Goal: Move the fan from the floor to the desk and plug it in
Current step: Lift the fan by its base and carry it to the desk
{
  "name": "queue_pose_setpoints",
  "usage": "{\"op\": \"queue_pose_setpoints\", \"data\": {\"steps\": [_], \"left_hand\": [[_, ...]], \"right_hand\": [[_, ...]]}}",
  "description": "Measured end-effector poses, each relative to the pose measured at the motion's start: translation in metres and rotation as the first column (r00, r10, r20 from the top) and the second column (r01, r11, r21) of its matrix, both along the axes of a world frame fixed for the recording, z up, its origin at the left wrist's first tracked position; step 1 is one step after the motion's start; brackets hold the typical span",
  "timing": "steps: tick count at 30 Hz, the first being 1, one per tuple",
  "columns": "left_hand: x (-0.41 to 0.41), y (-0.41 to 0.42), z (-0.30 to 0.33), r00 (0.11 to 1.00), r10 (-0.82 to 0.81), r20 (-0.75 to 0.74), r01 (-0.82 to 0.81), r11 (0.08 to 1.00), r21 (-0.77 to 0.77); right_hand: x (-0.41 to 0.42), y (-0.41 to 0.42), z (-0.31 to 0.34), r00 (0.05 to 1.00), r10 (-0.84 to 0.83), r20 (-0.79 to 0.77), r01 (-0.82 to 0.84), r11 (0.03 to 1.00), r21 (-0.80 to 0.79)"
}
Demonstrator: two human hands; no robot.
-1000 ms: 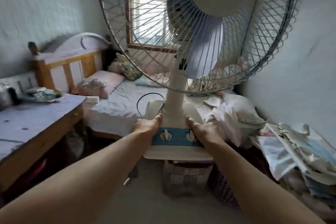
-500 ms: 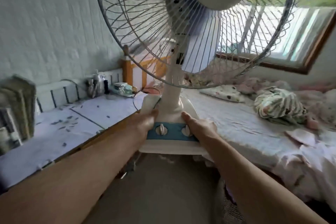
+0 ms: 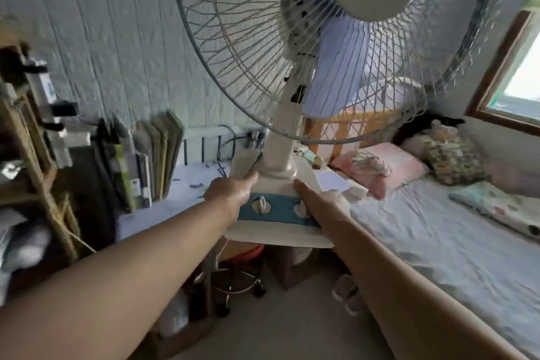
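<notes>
I hold a white table fan (image 3: 277,172) up in the air in front of me, upright, its wire cage and blue blades filling the top of the view. Its base has a blue control strip with two knobs. My left hand (image 3: 230,193) grips the base's left side and my right hand (image 3: 318,199) grips its right side. A black cord (image 3: 226,146) runs behind the base; its plug is hidden. The desk (image 3: 175,202), covered in pale lilac cloth, lies just beyond and below the fan base, against the wall.
Upright books and folders (image 3: 155,161) stand at the desk's left end beside a wooden shelf unit (image 3: 32,155). A red-topped stool (image 3: 242,269) stands under the desk. The bed (image 3: 438,237) with pillows fills the right side, a window (image 3: 523,73) above it. Slippers (image 3: 347,292) lie on the floor.
The view has swung further left with the fan still carried in both hands. The desk now sits straight behind the fan base, and the bed has slid to the right.
</notes>
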State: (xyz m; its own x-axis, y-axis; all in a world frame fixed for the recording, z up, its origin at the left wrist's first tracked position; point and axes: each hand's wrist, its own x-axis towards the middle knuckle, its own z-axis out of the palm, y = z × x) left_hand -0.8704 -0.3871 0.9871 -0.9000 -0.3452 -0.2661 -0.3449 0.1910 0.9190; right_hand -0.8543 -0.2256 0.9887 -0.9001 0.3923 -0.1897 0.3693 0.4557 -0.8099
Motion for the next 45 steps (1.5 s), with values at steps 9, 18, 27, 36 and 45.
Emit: {"op": "queue_pose_setpoints", "data": {"steps": [9, 18, 27, 36, 45], "left_hand": [[-0.118, -0.081, -0.011, 0.994, 0.110, 0.010, -0.110, 0.994, -0.021], [-0.209, -0.111, -0.025, 0.976, 0.216, 0.030, -0.216, 0.976, -0.028], [-0.293, -0.083, -0.071, 0.923, 0.373, 0.096, -0.363, 0.926, -0.103], [-0.351, -0.048, -0.137, 0.882, 0.432, 0.190, -0.411, 0.901, -0.139], [-0.388, -0.022, -0.189, 0.894, 0.385, 0.230, -0.358, 0.921, -0.151]], "right_hand": [[-0.139, -0.077, -0.013, 0.993, 0.116, 0.018, -0.116, 0.993, 0.005], [-0.256, -0.114, -0.033, 0.979, 0.199, 0.038, -0.201, 0.979, 0.045], [-0.364, -0.095, -0.078, 0.928, 0.364, 0.077, -0.371, 0.921, 0.121], [-0.433, -0.068, -0.147, 0.896, 0.413, 0.161, -0.437, 0.886, 0.158], [-0.462, -0.041, -0.196, 0.922, 0.339, 0.188, -0.366, 0.920, 0.137]]}}
